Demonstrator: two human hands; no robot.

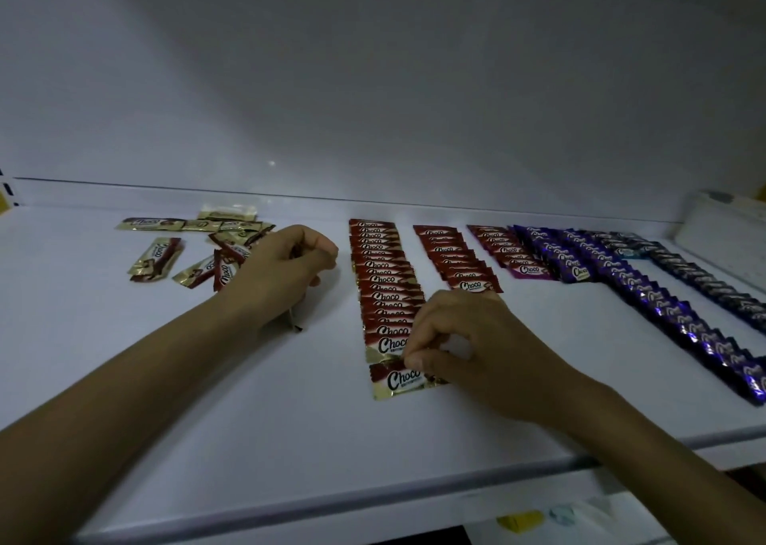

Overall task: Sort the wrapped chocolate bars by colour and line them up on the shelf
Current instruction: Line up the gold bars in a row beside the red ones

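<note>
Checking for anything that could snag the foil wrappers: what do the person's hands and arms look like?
The left hand and right hand are bare: no gloves, rings, watch or bracelet show. The left forearm and right forearm are uncovered up to the frame's edge, so no sleeve is visible.

The right hand [452, 337] pinches the front red-gold bar [398, 378] while the left hand [286, 271] grips an edge-on bar [295, 321].

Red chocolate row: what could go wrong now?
The right hand pinches the nearest bar; a bump might skew the overlapped red-and-gold row. That row reaches toward the shelf front edge, so later bars might slide off. The left hand grips a thin wrapper that could slip.
</note>
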